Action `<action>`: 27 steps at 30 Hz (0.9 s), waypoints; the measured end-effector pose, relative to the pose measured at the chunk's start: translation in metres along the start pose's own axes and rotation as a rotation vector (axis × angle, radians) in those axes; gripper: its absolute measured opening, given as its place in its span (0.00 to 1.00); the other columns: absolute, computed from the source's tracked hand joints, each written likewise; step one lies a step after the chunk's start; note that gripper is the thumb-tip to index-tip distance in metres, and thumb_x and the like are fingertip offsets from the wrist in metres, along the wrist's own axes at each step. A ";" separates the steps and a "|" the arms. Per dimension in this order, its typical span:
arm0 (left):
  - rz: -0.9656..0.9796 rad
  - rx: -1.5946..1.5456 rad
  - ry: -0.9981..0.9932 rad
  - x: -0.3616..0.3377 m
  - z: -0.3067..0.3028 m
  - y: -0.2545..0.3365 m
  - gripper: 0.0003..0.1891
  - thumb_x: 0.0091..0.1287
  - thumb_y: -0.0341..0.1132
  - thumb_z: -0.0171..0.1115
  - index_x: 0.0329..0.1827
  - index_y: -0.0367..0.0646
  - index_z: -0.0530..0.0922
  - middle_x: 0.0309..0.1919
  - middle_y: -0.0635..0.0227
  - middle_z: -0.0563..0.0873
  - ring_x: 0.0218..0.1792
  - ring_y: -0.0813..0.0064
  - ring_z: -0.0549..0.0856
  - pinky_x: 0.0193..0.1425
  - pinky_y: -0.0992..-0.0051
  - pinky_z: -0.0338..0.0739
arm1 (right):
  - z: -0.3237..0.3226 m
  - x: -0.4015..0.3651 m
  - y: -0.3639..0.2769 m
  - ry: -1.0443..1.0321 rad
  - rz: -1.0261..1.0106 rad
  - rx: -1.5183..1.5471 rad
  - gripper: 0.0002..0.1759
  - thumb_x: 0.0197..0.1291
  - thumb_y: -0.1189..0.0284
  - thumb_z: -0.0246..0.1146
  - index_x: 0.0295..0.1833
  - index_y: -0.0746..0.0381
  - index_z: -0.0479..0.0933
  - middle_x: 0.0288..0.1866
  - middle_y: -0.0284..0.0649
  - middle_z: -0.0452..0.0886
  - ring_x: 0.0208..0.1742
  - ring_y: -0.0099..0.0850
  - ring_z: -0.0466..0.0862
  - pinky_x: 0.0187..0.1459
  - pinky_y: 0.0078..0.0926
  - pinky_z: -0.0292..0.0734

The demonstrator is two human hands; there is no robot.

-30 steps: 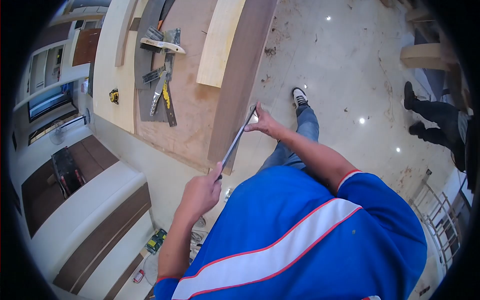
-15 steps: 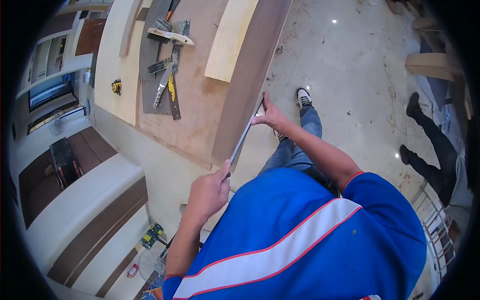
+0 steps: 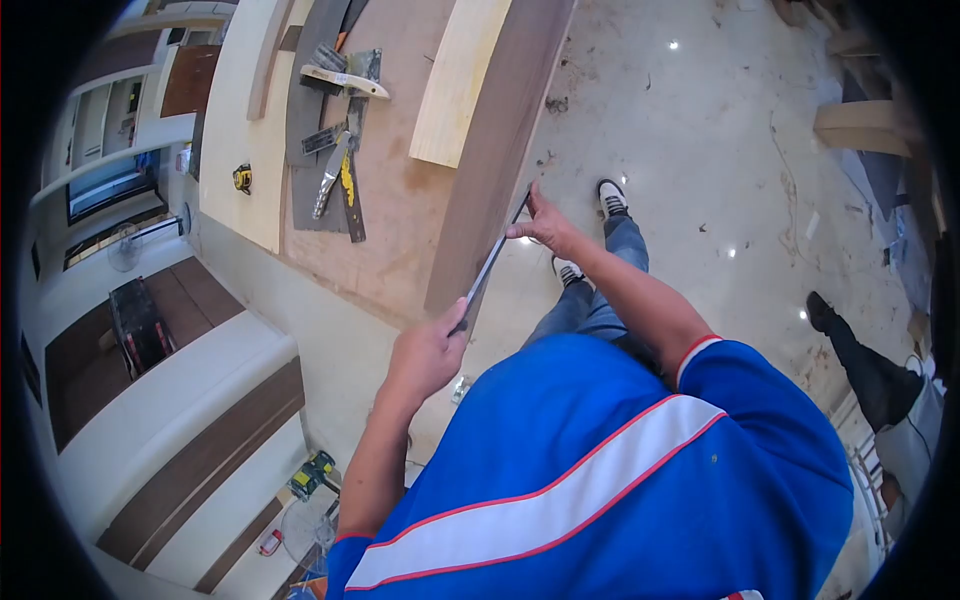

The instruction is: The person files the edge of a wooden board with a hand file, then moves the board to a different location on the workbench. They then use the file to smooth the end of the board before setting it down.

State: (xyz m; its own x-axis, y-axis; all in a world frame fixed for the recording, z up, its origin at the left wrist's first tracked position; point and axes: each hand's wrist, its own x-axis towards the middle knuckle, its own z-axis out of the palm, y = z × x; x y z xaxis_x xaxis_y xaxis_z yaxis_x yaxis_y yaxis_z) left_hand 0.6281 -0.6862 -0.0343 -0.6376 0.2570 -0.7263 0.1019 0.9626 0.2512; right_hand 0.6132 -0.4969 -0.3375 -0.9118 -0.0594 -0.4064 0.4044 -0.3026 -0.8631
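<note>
My left hand (image 3: pixel 428 352) is closed round the near end of a long, thin metal file (image 3: pixel 486 268), with the thumb laid along it. At the far end, my right hand (image 3: pixel 545 222) pinches the file between thumb and fingers. The file lies slantwise along the near right edge of a brown wood-grain board (image 3: pixel 480 140). The face of the file against the board's edge is hidden from me.
A pale plank (image 3: pixel 462 80) lies on the worktable (image 3: pixel 390 230). Further left are a wooden-handled brush (image 3: pixel 345 82), several scrapers and a tape measure (image 3: pixel 242 178). Another person's dark-clothed leg (image 3: pixel 860 365) shows at right. A green power tool (image 3: pixel 312 474) sits low left.
My left hand has shifted slightly up and to the right with the file, while my right hand has barely moved. The other person at right has moved lower in view.
</note>
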 end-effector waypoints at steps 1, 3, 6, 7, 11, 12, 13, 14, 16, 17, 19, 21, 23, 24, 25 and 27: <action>-0.027 0.045 -0.026 0.005 0.003 0.003 0.25 0.68 0.31 0.61 0.70 0.47 0.78 0.37 0.45 0.88 0.37 0.56 0.91 0.45 0.67 0.82 | -0.003 0.000 0.003 -0.029 0.042 -0.010 0.89 0.32 0.41 0.84 0.80 0.81 0.31 0.84 0.67 0.48 0.86 0.51 0.50 0.83 0.32 0.46; 0.005 0.075 0.020 -0.010 -0.002 0.006 0.25 0.68 0.31 0.61 0.70 0.47 0.78 0.38 0.44 0.87 0.37 0.55 0.91 0.45 0.65 0.82 | -0.003 0.001 -0.003 -0.093 0.027 -0.064 0.90 0.33 0.40 0.84 0.80 0.81 0.30 0.84 0.68 0.47 0.86 0.51 0.49 0.83 0.32 0.46; 0.072 0.013 0.072 -0.057 -0.010 0.003 0.25 0.68 0.33 0.61 0.70 0.47 0.78 0.38 0.42 0.87 0.36 0.52 0.90 0.43 0.63 0.81 | 0.011 -0.029 -0.029 -0.095 0.027 -0.141 0.90 0.33 0.38 0.83 0.80 0.82 0.30 0.84 0.68 0.45 0.87 0.51 0.48 0.83 0.32 0.45; 0.092 -0.021 0.102 -0.068 -0.014 0.000 0.25 0.69 0.34 0.61 0.71 0.47 0.78 0.37 0.42 0.86 0.36 0.50 0.90 0.43 0.62 0.81 | 0.020 -0.036 -0.033 -0.090 0.017 -0.165 0.91 0.33 0.37 0.83 0.80 0.82 0.30 0.84 0.68 0.45 0.87 0.51 0.47 0.83 0.33 0.45; 0.042 -0.026 0.048 -0.035 0.009 -0.027 0.25 0.68 0.35 0.60 0.69 0.49 0.79 0.36 0.45 0.87 0.37 0.45 0.88 0.44 0.57 0.82 | 0.025 -0.023 0.017 -0.032 -0.002 -0.063 0.91 0.31 0.36 0.83 0.80 0.82 0.31 0.83 0.70 0.47 0.86 0.53 0.48 0.84 0.34 0.44; 0.024 0.042 0.021 -0.021 0.019 -0.029 0.24 0.68 0.36 0.59 0.69 0.50 0.79 0.35 0.46 0.87 0.36 0.43 0.87 0.44 0.54 0.81 | 0.019 -0.019 0.031 -0.060 0.017 -0.100 0.90 0.34 0.39 0.83 0.80 0.81 0.29 0.84 0.68 0.46 0.87 0.50 0.47 0.84 0.33 0.43; 0.004 0.112 -0.006 -0.014 0.023 -0.025 0.24 0.67 0.36 0.58 0.68 0.51 0.79 0.33 0.48 0.88 0.35 0.42 0.87 0.44 0.51 0.81 | 0.014 -0.016 0.040 -0.088 0.037 -0.136 0.88 0.37 0.42 0.84 0.80 0.80 0.27 0.85 0.67 0.44 0.87 0.47 0.45 0.83 0.32 0.43; -0.063 0.176 -0.070 -0.013 0.020 -0.020 0.24 0.67 0.32 0.61 0.68 0.47 0.79 0.43 0.49 0.90 0.41 0.47 0.89 0.49 0.61 0.83 | 0.010 -0.009 0.048 -0.115 0.057 -0.168 0.87 0.39 0.45 0.84 0.80 0.78 0.25 0.86 0.65 0.43 0.88 0.45 0.44 0.83 0.32 0.42; 0.009 0.096 -0.009 -0.040 0.010 -0.019 0.24 0.67 0.32 0.61 0.68 0.46 0.79 0.42 0.49 0.90 0.41 0.47 0.89 0.49 0.61 0.83 | 0.020 -0.027 0.006 -0.121 0.042 -0.171 0.87 0.40 0.47 0.84 0.80 0.77 0.24 0.86 0.64 0.42 0.88 0.44 0.43 0.84 0.33 0.40; 0.035 0.048 0.017 -0.059 0.006 -0.019 0.24 0.67 0.32 0.61 0.68 0.46 0.79 0.41 0.49 0.90 0.41 0.47 0.90 0.49 0.61 0.83 | 0.030 -0.040 -0.010 -0.134 0.044 -0.174 0.86 0.41 0.48 0.84 0.80 0.77 0.23 0.86 0.63 0.41 0.88 0.44 0.42 0.84 0.33 0.40; -0.001 0.008 0.016 -0.073 -0.002 -0.023 0.24 0.67 0.31 0.61 0.68 0.45 0.80 0.41 0.49 0.90 0.40 0.49 0.90 0.49 0.62 0.83 | 0.048 -0.051 -0.003 -0.101 -0.042 -0.103 0.86 0.40 0.48 0.84 0.80 0.80 0.26 0.86 0.65 0.43 0.88 0.45 0.44 0.84 0.33 0.40; -0.032 -0.048 -0.004 -0.073 0.002 -0.034 0.24 0.66 0.30 0.62 0.68 0.45 0.80 0.41 0.49 0.90 0.40 0.50 0.90 0.49 0.63 0.83 | 0.056 -0.055 0.005 -0.075 -0.076 -0.001 0.85 0.41 0.50 0.85 0.80 0.80 0.27 0.86 0.65 0.43 0.88 0.45 0.44 0.84 0.31 0.40; 0.012 -0.066 0.031 -0.058 0.013 -0.039 0.24 0.67 0.32 0.62 0.68 0.45 0.80 0.40 0.49 0.90 0.40 0.50 0.90 0.48 0.62 0.83 | 0.051 -0.045 0.010 -0.060 -0.078 0.115 0.83 0.43 0.53 0.84 0.80 0.79 0.27 0.86 0.62 0.42 0.88 0.44 0.43 0.83 0.29 0.40; 0.032 -0.080 0.046 -0.050 0.020 -0.042 0.24 0.67 0.32 0.62 0.68 0.45 0.80 0.40 0.49 0.90 0.40 0.50 0.90 0.48 0.62 0.83 | 0.044 -0.039 0.014 -0.065 -0.029 0.126 0.81 0.45 0.53 0.84 0.81 0.78 0.27 0.87 0.61 0.42 0.88 0.44 0.44 0.83 0.31 0.41; 0.018 -0.058 0.039 -0.044 0.029 -0.044 0.24 0.66 0.33 0.62 0.68 0.45 0.80 0.39 0.49 0.89 0.39 0.49 0.90 0.47 0.61 0.83 | 0.035 -0.032 0.016 -0.073 0.022 0.133 0.80 0.46 0.53 0.83 0.82 0.76 0.28 0.87 0.59 0.43 0.88 0.43 0.44 0.83 0.34 0.42; -0.017 -0.017 0.039 -0.034 0.042 -0.050 0.25 0.66 0.35 0.62 0.68 0.45 0.80 0.39 0.48 0.89 0.38 0.48 0.89 0.47 0.59 0.83 | 0.018 -0.024 0.004 -0.129 0.166 0.168 0.76 0.49 0.53 0.81 0.83 0.73 0.30 0.87 0.57 0.44 0.87 0.44 0.45 0.83 0.41 0.44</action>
State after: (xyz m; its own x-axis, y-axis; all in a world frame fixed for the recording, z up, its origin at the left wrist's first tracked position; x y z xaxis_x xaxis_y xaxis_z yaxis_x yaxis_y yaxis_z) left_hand 0.6763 -0.7393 -0.0490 -0.6686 0.2366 -0.7050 0.0777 0.9651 0.2502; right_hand 0.6357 -0.5142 -0.3259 -0.8402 -0.2385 -0.4871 0.5410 -0.4320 -0.7216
